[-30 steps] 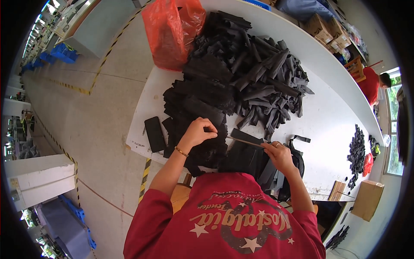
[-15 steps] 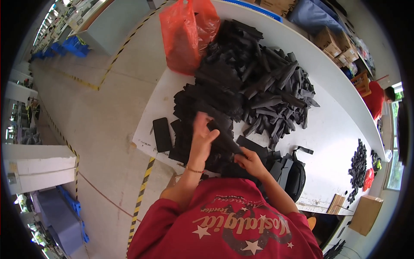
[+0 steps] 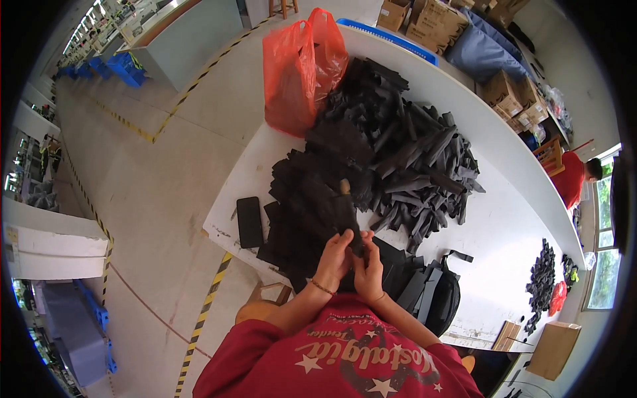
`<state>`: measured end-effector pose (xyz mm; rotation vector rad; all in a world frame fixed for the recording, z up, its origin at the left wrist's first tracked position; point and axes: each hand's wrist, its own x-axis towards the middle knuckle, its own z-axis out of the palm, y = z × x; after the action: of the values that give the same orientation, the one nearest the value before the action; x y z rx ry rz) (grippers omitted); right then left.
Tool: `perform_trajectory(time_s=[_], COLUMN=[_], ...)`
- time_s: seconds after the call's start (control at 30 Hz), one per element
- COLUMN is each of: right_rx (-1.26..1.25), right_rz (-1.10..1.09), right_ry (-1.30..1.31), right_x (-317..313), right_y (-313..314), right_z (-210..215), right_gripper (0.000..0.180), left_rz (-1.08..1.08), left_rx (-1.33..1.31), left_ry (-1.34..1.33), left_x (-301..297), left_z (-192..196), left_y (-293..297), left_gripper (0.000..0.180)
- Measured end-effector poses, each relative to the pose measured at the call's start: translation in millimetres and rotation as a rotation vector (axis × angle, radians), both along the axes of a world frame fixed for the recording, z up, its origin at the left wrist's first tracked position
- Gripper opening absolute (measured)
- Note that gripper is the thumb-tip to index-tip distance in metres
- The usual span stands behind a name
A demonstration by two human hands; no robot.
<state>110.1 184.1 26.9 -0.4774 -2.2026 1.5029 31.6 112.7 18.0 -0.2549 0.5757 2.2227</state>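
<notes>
Close to my body, my left hand (image 3: pixel 334 257) and my right hand (image 3: pixel 369 266) come together at the near end of a black fabric piece (image 3: pixel 346 213). Both are closed on it, thumbs and fingertips pinching. The piece points away from me, and a small beige spot shows at its far end. Beneath and to the left spreads a layered pile of flat black pieces (image 3: pixel 292 192). Beyond it lies a large heap of rolled or folded black pieces (image 3: pixel 424 166). A black phone (image 3: pixel 249 222) rests left of the pile.
At the table's far left corner stands a red plastic bag (image 3: pixel 290 79). Right of my hands lies a black backpack (image 3: pixel 443 302). A smaller black heap (image 3: pixel 544 272) and a cardboard box (image 3: pixel 555 349) are at the far right. A person in red (image 3: pixel 569 179) is beyond the partition.
My left hand has come down and right from over the pile to the black fabric piece. My right hand has moved slightly left and nearer, and the piece now points more straight away.
</notes>
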Motion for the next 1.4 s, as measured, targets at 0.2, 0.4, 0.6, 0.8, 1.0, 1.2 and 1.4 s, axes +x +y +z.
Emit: perform_trajectory(time_s=[0.2,0.4,0.6,0.8,1.0,1.2,1.4], right_rx=[-0.089,-0.237,-0.241,-0.118,-0.09,-0.126,-0.2], right_rz=[0.014,0.051,0.019,0.254,0.035,0.229,0.198], right_ry=[-0.024,-0.198,-0.181,-0.205,-0.134,-0.399,-0.396], right_x=[7,29,9,4,0,38,43], right_y=[0,4,10,28,4,11,22], right_z=[3,-2,13,17,9,12,28], right_gripper=[0.034,0.027,0.025,0.028,0.022,0.013,0.013], left_rz=[0.052,0.112,0.023,-0.041,0.219,0.243,0.417], left_rx=[0.071,-0.004,-0.063,-0.031,-0.134,-0.228,-0.041], left_ry=[-0.033,-0.035,0.073,0.243,0.086,0.052,0.19], left_x=[-8,-20,-14,-69,-52,-71,-80], left_z=[0,12,11,32,26,20,32], left_y=[-4,-1,2,-12,4,-2,4], left_gripper=[0.027,0.029,0.028,0.03,0.027,0.023,0.056])
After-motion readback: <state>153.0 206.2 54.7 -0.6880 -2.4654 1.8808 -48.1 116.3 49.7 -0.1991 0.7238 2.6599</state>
